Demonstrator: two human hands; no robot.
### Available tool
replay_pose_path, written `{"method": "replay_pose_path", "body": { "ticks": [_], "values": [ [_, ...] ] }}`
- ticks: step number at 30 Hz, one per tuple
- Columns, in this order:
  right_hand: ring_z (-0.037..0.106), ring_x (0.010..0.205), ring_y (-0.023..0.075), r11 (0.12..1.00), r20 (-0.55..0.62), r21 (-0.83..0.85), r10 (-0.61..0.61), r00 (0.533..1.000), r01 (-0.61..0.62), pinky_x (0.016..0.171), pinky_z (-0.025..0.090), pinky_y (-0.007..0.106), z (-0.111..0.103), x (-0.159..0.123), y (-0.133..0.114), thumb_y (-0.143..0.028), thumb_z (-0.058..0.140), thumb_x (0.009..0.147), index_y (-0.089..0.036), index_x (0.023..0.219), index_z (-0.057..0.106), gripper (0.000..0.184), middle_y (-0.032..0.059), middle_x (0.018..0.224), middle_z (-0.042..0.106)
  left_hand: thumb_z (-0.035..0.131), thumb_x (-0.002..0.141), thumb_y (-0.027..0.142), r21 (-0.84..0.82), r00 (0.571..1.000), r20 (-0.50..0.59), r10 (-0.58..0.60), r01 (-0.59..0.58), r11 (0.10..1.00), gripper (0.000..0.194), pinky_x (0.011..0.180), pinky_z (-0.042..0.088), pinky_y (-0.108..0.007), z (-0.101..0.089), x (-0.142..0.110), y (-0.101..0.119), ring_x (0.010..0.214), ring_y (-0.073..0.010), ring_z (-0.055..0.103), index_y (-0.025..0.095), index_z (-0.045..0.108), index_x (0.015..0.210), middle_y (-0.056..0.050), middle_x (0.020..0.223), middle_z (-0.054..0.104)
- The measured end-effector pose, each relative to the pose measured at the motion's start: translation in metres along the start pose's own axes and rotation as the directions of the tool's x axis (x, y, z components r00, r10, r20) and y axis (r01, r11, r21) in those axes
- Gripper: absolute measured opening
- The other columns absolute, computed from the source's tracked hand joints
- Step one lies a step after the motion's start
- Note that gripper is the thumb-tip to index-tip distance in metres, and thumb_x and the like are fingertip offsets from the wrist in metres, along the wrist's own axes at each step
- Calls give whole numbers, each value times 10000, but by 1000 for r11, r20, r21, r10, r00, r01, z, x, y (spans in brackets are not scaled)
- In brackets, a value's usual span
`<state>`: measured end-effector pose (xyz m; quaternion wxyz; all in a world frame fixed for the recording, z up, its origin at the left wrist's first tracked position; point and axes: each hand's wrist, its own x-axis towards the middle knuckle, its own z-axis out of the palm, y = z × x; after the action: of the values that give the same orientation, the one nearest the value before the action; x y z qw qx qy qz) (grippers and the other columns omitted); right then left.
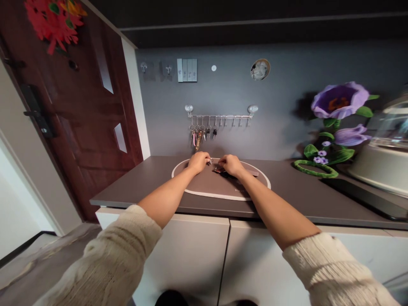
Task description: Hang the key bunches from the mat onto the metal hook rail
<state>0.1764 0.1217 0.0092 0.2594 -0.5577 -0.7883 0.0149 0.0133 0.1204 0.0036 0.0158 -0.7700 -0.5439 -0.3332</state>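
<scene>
My left hand and my right hand reach forward onto a grey oval mat with a white rim that lies on the dark countertop. My left fingers pinch a small metal piece, likely a key ring. My right hand covers a small dark object resting on the mat; what it is cannot be made out. The two hands are close together, a few centimetres apart. On the wall just behind them hangs a hook rail with several keys.
A dark red wooden door with a handle stands at the left. A purple fabric flower decoration sits at the right on the counter, next to a large glass-lidded container. Switches are on the grey wall. White cabinet doors are below.
</scene>
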Motion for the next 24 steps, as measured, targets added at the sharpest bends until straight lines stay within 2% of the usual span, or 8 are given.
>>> {"method": "replay_pose_path", "body": {
  "ticks": [7, 11, 14, 17, 24],
  "values": [
    [590, 737, 124, 991, -52, 131, -16, 999, 22, 686, 403, 199, -1, -1, 0, -176, 582, 692, -176, 817, 665, 150, 34, 808, 672, 535, 740, 185, -266, 998, -41, -57, 44, 963, 123, 644, 388, -219, -6, 1, 4, 647, -111, 526, 144, 651, 744, -21, 709, 635],
    [567, 664, 105, 947, -96, 320, 24, 995, 8, 671, 411, 205, -1, 0, 0, -213, 594, 682, -163, 795, 653, 137, 16, 737, 655, 548, 725, 185, -503, 985, -29, -169, 132, 854, 103, 578, 377, -204, -4, 1, 9, 557, -80, 473, 119, 625, 737, 2, 620, 587],
    [538, 635, 101, 877, -119, 479, 30, 992, 31, 655, 410, 219, 1, 2, 1, -252, 595, 674, -146, 774, 644, 154, 14, 710, 637, 563, 716, 186, -684, 973, 8, -230, 173, 708, 88, 566, 369, -196, -4, 0, 12, 541, -63, 460, 112, 604, 738, 8, 620, 576],
    [512, 620, 94, 783, -114, 619, 11, 993, 62, 643, 407, 227, 1, 3, 0, -296, 588, 675, -137, 773, 635, 193, 12, 703, 623, 574, 710, 188, -784, 965, 60, -254, 203, 587, 85, 538, 350, -191, -3, 0, 12, 524, -54, 456, 114, 594, 745, 7, 628, 578],
    [451, 545, 56, 566, -47, 824, 58, 997, 5, 576, 382, 203, -5, -3, -9, -297, 623, 643, -134, 734, 600, 188, -16, 656, 578, 652, 644, 253, -872, 962, 111, -250, 215, 441, 177, 508, 336, -189, 2, 2, 12, 522, -51, 470, 121, 595, 748, -8, 670, 603]
  ]
}}
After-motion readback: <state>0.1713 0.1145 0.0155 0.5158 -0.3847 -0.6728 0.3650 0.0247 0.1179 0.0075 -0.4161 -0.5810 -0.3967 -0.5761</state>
